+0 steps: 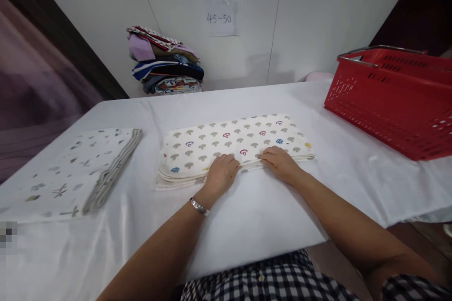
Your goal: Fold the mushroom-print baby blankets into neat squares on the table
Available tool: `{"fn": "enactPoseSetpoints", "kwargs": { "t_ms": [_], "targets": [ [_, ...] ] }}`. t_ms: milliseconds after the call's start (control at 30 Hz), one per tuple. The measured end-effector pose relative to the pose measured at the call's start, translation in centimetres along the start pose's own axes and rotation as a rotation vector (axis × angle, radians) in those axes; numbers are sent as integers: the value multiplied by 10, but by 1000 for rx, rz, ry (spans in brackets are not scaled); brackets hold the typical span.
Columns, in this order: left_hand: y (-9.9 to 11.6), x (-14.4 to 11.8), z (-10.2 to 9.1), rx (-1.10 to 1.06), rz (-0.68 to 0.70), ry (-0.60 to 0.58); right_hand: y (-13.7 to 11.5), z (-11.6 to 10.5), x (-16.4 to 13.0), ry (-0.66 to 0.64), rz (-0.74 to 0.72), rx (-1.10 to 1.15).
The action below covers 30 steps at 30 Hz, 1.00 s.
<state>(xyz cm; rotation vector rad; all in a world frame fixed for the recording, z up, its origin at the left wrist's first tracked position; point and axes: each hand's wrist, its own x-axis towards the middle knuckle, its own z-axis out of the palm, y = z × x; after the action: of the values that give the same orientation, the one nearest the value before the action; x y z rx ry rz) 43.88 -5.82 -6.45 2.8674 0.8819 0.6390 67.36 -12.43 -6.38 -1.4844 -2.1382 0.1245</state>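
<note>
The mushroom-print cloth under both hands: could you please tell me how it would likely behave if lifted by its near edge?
The mushroom-print cloth would probably droop, since its folded layers look thin and soft. The layers, stacked loosely at the near edge, may well slide apart. It seems light, lying flat on the white table cover.

Folded cloth (233, 143): cream/off-white w/ small mushroom print, mostly taupe plus a few red, blue & yellow ones, folded into a long flat rectangle of several layers, lying flat on the white-covered counter (254, 207) approx. at its centre, long side running left-right. Stacked layer edges show along the near side & at the left end, where they fan out slightly; top face looks smooth. Left hand (221, 173) & right hand (280, 162) both rest palm-down on the near edge, close together, fingers curled over the layered edge.
</note>
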Motion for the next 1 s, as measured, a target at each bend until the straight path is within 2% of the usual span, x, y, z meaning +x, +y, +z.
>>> {"fn": "enactPoseSetpoints", "kwargs": {
  "t_ms": [167,300,367,500,700,767,867,1000],
  "targets": [
    [0,-1,1,17,11,-4,0,-1,-3,22,-18,2],
    [1,-1,1,9,2,-9,-6,3,-4,66,-113,14],
    [2,-1,-1,18,-6,-24,-11,6,-4,26,-169,-10],
    [5,-5,-5,23,-16,-57,-14,13,-7,-139,-212,-89],
    [-2,-12,-11,-113,-8,-22,5,25,-11,-177,-214,-139],
    [-7,-15,-13,-116,-106,-10,10,27,-12,-187,-226,-147],
    [-19,-22,-20,-99,-339,-1,14,29,-15,-203,-216,-160],
    [-40,-41,-36,-82,-573,58,17,31,-18,-214,-191,-165]
  ]
}}
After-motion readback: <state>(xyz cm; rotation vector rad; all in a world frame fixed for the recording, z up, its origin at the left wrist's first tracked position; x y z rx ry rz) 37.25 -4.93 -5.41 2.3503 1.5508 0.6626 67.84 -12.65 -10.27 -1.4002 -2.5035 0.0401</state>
